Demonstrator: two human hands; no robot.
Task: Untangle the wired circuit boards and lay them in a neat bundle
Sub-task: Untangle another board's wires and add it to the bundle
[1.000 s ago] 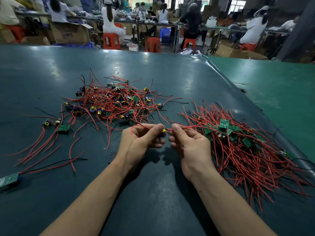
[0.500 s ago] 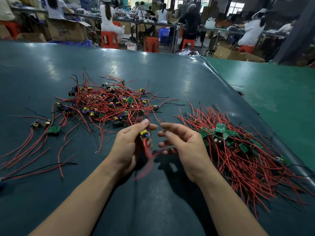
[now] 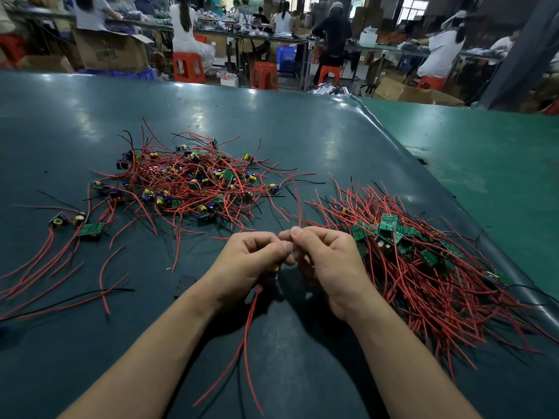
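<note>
Two hands are working close together above the dark green bench [image 3: 302,131], knuckles almost touching. The left hand [image 3: 251,261] is curling its fingers around one small circuit board [image 3: 273,269], of which only a yellow part is peeking out under the palm; two red wires [image 3: 246,334] are trailing from it toward the near edge, along with a thin black one that is hard to follow against the shadow. The right hand [image 3: 325,261] is pinching a single red wire [image 3: 298,204] between thumb and forefinger, and that strand is rising away from the fingertips; whether it belongs to the held board is hidden by the fingers. Two heaps are lying on the bench: a tangled pile [image 3: 187,182] beyond the left hand, its boards too knotted to count, and a combed bundle [image 3: 423,267] just beside the right hand, with wires fanning toward the bench edge and some six green boards showing on top. Three loose boards [image 3: 90,229] are sitting apart at the left, their wires running out of frame. Behind, at least six people are sitting or standing at other benches, blurred, with four red stools [image 3: 187,68] in sight.
</note>
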